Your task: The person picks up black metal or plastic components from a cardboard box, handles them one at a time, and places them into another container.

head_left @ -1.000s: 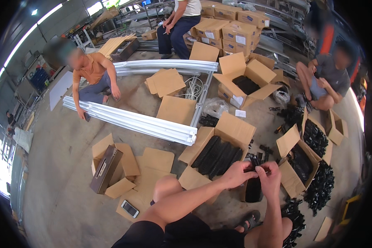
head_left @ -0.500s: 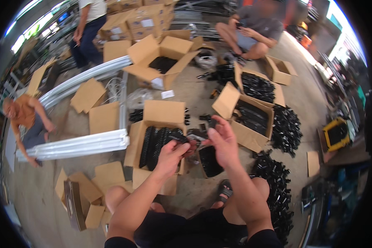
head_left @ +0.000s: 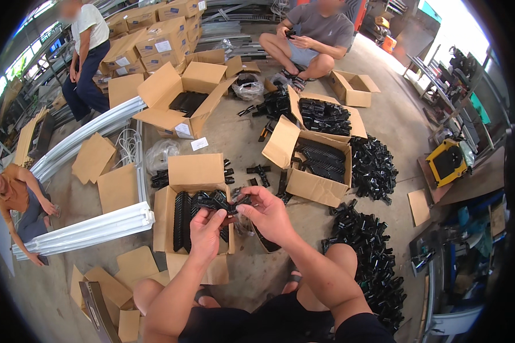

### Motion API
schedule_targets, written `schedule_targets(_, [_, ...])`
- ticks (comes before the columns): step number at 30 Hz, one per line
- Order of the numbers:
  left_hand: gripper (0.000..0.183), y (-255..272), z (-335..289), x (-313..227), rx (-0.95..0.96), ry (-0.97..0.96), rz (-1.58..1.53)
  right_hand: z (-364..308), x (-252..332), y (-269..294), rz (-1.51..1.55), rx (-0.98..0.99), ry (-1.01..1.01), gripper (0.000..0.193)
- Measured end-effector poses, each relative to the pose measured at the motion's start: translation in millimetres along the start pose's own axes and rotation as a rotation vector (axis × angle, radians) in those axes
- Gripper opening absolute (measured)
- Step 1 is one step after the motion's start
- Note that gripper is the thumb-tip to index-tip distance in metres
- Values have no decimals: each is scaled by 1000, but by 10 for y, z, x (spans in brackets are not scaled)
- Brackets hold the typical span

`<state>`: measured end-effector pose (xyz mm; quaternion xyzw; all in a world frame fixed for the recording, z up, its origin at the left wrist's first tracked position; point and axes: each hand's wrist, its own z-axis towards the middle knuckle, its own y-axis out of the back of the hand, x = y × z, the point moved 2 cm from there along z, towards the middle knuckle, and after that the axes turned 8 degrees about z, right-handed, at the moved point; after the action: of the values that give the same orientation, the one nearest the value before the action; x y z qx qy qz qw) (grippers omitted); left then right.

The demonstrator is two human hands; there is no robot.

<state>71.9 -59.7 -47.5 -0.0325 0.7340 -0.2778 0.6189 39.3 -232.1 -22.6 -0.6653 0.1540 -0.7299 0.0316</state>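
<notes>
The left hand [head_left: 205, 231] pinches a small black part [head_left: 214, 201] between thumb and fingers, and the right hand [head_left: 269, 217], its fingers curled, closes thumb and fingertips at the part's right end; whether they hold one piece or two joined, I cannot tell. The part is held above an open cardboard box [head_left: 195, 170] on the floor, in which ribbed black pieces [head_left: 183, 223] lie in rows. The floor [head_left: 226, 140] is bare grey concrete, scuffed and stained. Beside the right knee spreads a long heap of black parts [head_left: 366, 257], with a second pile [head_left: 373, 166] further off, touching the side of another open box [head_left: 317, 188] that holds more of them. A clear plastic bag [head_left: 163, 155], a white card [head_left: 199, 143] and a larger open carton [head_left: 161, 83] lie beyond the near box. To the left, long white rails [head_left: 91, 231] run across the floor near a crouching person in an orange shirt [head_left: 20, 186]. At the back, a person in a white shirt [head_left: 91, 28] is beside stacked cartons [head_left: 160, 43], and a person in a grey shirt [head_left: 326, 31] sits low with something dark in hand. Along the right side stand a metal rack [head_left: 440, 108] and a yellow-framed object [head_left: 445, 163], with bright light coming in behind.
</notes>
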Motion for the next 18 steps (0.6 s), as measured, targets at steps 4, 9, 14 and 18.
schedule_targets(4, [21,135,37,-15,-22,-35,114,-25,229,-7,-435,94,-161,37])
schedule_targets(9, [27,68,4,-124,-37,-53,198,-52,274,-37,-613,224,-69,35])
schedule_targets(14, [30,39,4,-73,-75,-48,113,-74,205,-100,-401,166,-149,35])
schedule_targets(18, [34,52,-20,-5,-96,-50,-35,-114,85,-238,-147,88,-158,34])
